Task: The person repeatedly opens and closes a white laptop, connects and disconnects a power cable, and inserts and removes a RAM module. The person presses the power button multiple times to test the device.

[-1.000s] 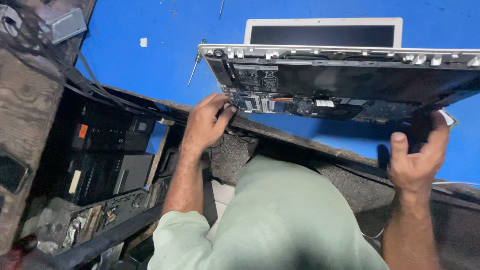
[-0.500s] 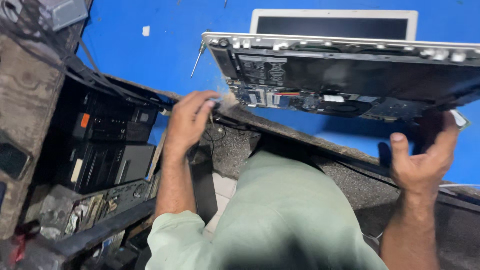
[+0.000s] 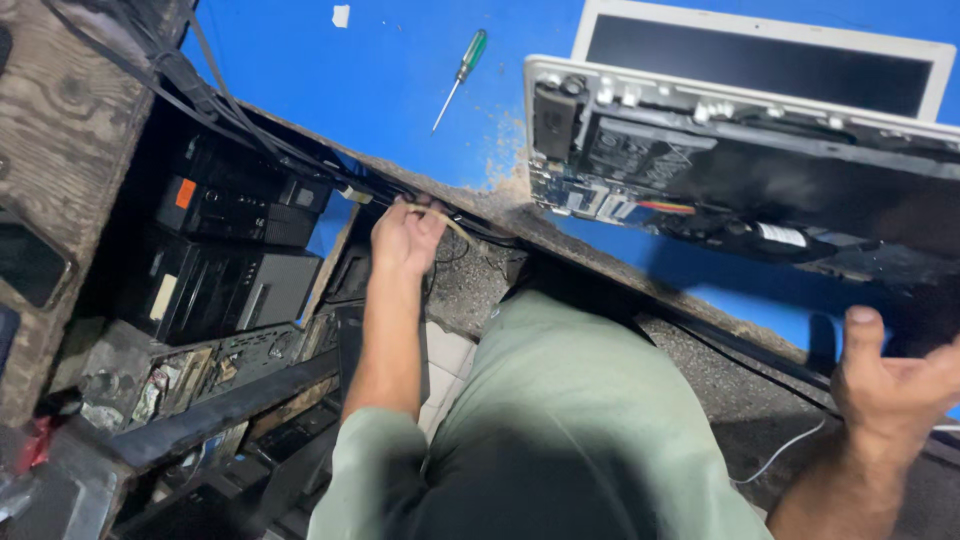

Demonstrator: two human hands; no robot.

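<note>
Over a blue worktable, the right hand is propping an opened laptop, fingers spread, while the left hand is pinching a thin stick.

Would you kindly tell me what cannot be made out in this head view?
- What the left hand grips at the table edge: only a thin pale piece shows, the fingers cover the rest.
- The right hand and the opened laptop's far end: cut off by the right edge, so their contact is unclear.
- The stacked black boxes under the table: too dark to identify.
</note>
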